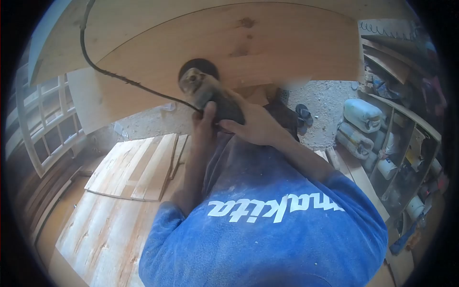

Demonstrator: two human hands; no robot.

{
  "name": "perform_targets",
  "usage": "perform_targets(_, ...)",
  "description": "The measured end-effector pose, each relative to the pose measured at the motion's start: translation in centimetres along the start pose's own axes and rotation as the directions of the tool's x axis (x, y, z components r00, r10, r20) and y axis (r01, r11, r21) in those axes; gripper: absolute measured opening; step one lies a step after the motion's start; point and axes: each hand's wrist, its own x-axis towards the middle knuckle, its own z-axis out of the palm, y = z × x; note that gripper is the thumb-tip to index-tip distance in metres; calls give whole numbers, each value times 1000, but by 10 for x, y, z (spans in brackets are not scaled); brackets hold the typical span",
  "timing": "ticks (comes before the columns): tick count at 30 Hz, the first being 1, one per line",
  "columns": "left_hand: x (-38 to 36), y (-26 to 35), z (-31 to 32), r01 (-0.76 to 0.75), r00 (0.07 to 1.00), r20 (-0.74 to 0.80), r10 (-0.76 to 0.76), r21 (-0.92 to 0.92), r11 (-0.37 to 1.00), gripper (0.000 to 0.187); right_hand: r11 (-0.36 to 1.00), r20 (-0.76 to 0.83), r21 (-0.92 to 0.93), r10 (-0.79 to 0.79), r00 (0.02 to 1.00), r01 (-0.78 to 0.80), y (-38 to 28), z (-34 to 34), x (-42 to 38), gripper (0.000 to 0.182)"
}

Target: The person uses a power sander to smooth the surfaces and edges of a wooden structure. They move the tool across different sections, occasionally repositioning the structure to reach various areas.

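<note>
An angle grinder [222, 106] with a dark round disc [206, 66] at its head lies against a broad wooden panel [291, 43]. My left hand [204, 128] is closed on the near left side of the tool, thumb up along its body. From the right, my right hand [256, 123] wraps over the rear of the body; some fingers are hidden. A black cord [114, 75] reaches the tool beside my left hand and runs across the panel to the upper left. The panel shows dark knots, and its near edge faces me.
Light wooden boards [138, 165] lie at lower left over a larger plank panel [103, 234]. A white slatted frame [50, 115] stands at left. Plastic jugs [362, 115] and a cluttered shelf [416, 126] are at right. A dark shoe-like item [304, 117] rests on the speckled floor [330, 98].
</note>
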Motion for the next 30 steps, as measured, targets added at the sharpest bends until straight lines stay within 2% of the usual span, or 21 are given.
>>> perform_targets(1, 3, -12, 13, -2, 1000, -16, 3, 93, 996, 52, 1000, -74, 4, -5, 997, 5, 7, -10, -14, 90)
perform_targets(2, 6, -4, 8, 0, 1000, -30, 6, 182, 983, 51, 1000, -80, -1, 5, 997, -5, -4, -5, -12, 90)
perform_targets(3, 4, -6, 25, 6, 1000, -23, -2, 183, 983, 51, 998, -118, 15, 56, 991, -55, -1, -14, -23, 89)
perform_targets(5, 0, -3, 63, 138, 989, 9, -146, 271, 952, 50, 994, -164, 36, 110, 980, -106, 5, -34, -43, 89)
perform_targets(6, 4, -11, 70, 143, 988, 16, -154, 276, 950, 50, 988, -181, 45, 154, 971, -148, 9, -43, -52, 89)
perform_targets(8, 14, -25, 78, 195, 955, 150, -256, 333, 923, 49, 978, -211, 66, 208, 955, -199, 14, -52, -66, 89)
perform_targets(9, 16, -30, 95, 200, 951, 157, -266, 342, 918, 49, 976, -254, 94, 214, 943, -196, 24, -61, -76, 89)
perform_targets(11, 18, -31, 131, 112, 948, 187, -256, 559, 822, 49, 972, -306, 131, 227, 925, -195, 42, -78, -92, 89)
perform_targets(15, 29, -45, 148, 57, 933, 288, -218, 481, 875, 50, 950, -376, 220, 292, 880, -221, 37, -88, -103, 87)
perform_targets(17, 32, -47, 168, 153, 887, 291, -358, 546, 824, 49, 950, -421, 227, 293, 859, -212, 45, -98, -113, 86)
perform_targets(18, 34, -52, 175, 154, 883, 295, -365, 551, 820, 49, 939, -430, 288, 301, 851, -187, 52, -101, -118, 85)
perform_targets(20, 37, -67, 191, 219, 847, 360, -391, 435, 873, 48, 925, -441, 348, 307, 843, -155, 63, -112, -127, 85)
perform_targets(21, 42, -81, 202, 216, 845, 362, -393, 441, 871, 48, 923, -452, 349, 320, 833, -165, 70, -122, -132, 84)
perform_targets(23, 49, -105, 216, 101, 864, 380, -330, 512, 853, 47, 918, -460, 354, 337, 821, -178, 83, -133, -143, 84)
perform_targets(24, 50, -105, 225, 99, 864, 381, -330, 513, 853, 47, 924, -498, 355, 316, 807, -143, 90, -135, -146, 83)
perform_targets(26, 49, -97, 245, 115, 812, 418, -407, 569, 814, 44, 929, -535, 354, 295, 791, -107, 95, -140, -153, 82)
perform_targets(27, 50, -89, 248, 114, 812, 420, -405, 566, 816, 44, 909, -547, 398, 341, 765, -120, 87, -138, -154, 81)
perform_targets(29, 55, -97, 269, 249, 708, 386, -592, 647, 720, 47, 889, -557, 440, 384, 737, -130, 94, -146, -165, 80)
perform_targets(30, 51, -99, 273, 159, 768, 452, -453, 551, 819, 53, 875, -578, 469, 408, 706, -122, 94, -145, -167, 78)
